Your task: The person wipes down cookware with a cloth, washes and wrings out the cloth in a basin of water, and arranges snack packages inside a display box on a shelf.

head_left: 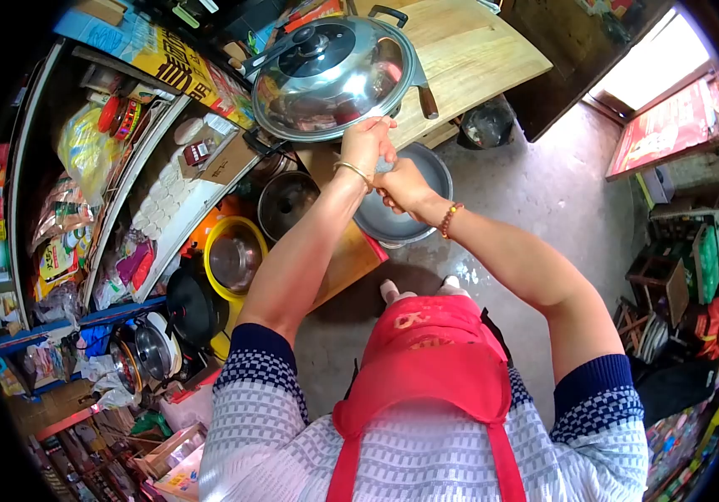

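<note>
My left hand (363, 149), with a bangle at the wrist, is closed just below the rim of a large lidded steel pan (334, 79). My right hand (403, 184), wearing a beaded bracelet, is closed right beside it. A small greyish thing (384, 165) shows between the two hands; I cannot make out what it is. Below them, a wide grey metal basin (432, 171) is partly hidden by the hands. The pan has a domed lid with a black knob and stands next to a wooden board (493, 50).
On the left are a metal pot (286, 201), a yellow basin (209, 266) with a steel bowl (235, 256), a black pan (188, 303) and crowded shelves (138, 159). A black bucket (487, 124) stands beyond the basin. More shelves (702, 276) line the right side.
</note>
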`<state>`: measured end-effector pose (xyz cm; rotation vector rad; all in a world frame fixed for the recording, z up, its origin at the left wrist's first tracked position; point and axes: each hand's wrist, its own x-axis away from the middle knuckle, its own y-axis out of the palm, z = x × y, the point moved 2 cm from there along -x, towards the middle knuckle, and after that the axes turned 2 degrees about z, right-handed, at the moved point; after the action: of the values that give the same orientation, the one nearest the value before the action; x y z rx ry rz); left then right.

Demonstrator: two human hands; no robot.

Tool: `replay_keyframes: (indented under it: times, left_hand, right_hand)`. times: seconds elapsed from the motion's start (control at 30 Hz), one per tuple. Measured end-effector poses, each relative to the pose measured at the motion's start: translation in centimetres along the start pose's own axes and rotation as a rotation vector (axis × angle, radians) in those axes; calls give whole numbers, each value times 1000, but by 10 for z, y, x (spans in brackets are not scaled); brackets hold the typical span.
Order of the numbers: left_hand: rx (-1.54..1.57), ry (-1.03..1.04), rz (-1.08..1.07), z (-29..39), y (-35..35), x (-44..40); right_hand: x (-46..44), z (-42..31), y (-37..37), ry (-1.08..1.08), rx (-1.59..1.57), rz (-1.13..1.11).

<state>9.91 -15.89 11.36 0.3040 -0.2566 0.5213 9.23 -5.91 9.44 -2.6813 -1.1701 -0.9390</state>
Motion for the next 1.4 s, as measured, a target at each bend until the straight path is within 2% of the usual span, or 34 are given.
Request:
replay_keyframes:
  times: [0.07,0.2,0.27,0.37,0.53,0.7,1.0,1.13,1.2,1.4]
  left_hand:
    - [-2,29,25,1,-1,1]
    - [31,95,97,-6,-3,-3]
    - [44,112,120,-9,-3,-5]
    - [84,146,145,-10,-4,-6]
    - [117,163,206,-6,-2,-4]
    - [103,180,232,-9,0,0]
    - [114,171,321,-14,6,4]
    - [182,174,328,-17,6,4]
    - [138,182,379,-17,7,8]
    - [208,159,455,-36,4,3]
  right_hand:
    - [-3,0,-3,-87,211,76]
    - [-7,0,-4,-136,347,131]
    - [-23,12,-6,-351,441,268]
    - [-21,8,-6,-434,492,270]
    - [-16,-2,-6,-374,543,236]
    - [-13,-1,-5,-517,612,301]
    - [-13,3,-12,-495,690,284]
    - [-17,6,-15,-568,692,293]
    - [-17,7,-16,-490,778,294]
    - [-22,15,-18,-484,878,256]
